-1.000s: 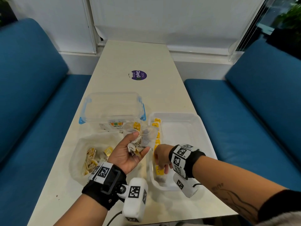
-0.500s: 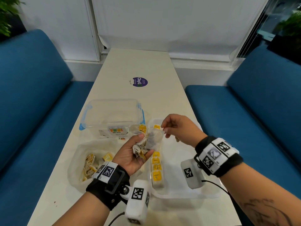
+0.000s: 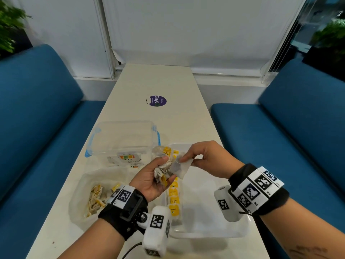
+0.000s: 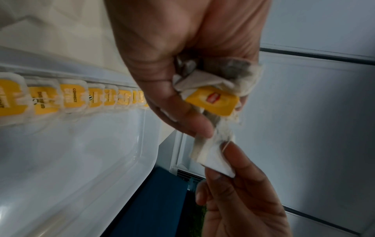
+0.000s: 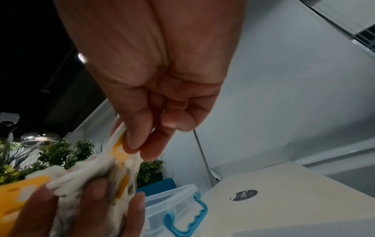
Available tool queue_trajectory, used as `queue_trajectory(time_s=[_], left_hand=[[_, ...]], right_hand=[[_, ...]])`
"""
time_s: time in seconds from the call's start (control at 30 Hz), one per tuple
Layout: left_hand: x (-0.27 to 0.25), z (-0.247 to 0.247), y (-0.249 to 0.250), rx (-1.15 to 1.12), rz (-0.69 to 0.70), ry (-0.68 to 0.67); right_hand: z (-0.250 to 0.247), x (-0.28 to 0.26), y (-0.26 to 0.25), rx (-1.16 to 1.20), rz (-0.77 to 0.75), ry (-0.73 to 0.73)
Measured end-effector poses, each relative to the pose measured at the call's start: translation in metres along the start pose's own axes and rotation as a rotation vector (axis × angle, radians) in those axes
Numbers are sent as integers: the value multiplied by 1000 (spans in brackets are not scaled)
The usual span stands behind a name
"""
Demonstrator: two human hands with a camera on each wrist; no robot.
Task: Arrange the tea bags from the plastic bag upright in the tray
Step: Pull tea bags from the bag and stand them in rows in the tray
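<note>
My left hand [image 3: 160, 171] holds a bunch of tea bags [image 3: 161, 170] with yellow tags, palm up, above the left end of the white tray [image 3: 209, 234]. My right hand [image 3: 186, 159] pinches the top edge of one tea bag [image 3: 180, 168] that sticks out of the bunch. The left wrist view shows the same pinch on the tea bag [image 4: 211, 154] just past my left fingers [image 4: 194, 123]. A row of tea bags [image 3: 174, 199] stands upright along the tray's left wall. The plastic bag [image 3: 89, 193] with more tea bags lies left of the tray.
A clear lidded box with blue clips [image 3: 123, 139] stands behind the bag and tray. A purple sticker [image 3: 156, 101] lies farther up the table. Blue benches [image 3: 298, 146] flank the narrow table on both sides.
My right hand came up out of the tray to the bunch in my left hand and took hold of one tea bag. The camera tilted up a little.
</note>
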State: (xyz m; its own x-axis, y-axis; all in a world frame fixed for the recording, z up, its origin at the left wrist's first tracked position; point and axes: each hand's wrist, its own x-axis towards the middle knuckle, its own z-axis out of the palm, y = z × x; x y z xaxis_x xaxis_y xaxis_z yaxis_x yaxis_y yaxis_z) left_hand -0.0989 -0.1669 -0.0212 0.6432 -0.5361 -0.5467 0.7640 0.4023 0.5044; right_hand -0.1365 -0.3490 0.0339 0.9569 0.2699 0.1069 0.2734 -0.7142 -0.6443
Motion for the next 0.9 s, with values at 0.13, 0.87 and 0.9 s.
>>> queue_trajectory(time_s=[0.13,0.87,0.9], left_hand=[[1,2,3,24,83,68],[6,-11,-5,75,66,175],[6,-12,-4,80,65,177]], right_hand=[[-8,4,-1,-70,7,54],[5,46,59,56,622,-61],[6,49,59,29,624,-72]])
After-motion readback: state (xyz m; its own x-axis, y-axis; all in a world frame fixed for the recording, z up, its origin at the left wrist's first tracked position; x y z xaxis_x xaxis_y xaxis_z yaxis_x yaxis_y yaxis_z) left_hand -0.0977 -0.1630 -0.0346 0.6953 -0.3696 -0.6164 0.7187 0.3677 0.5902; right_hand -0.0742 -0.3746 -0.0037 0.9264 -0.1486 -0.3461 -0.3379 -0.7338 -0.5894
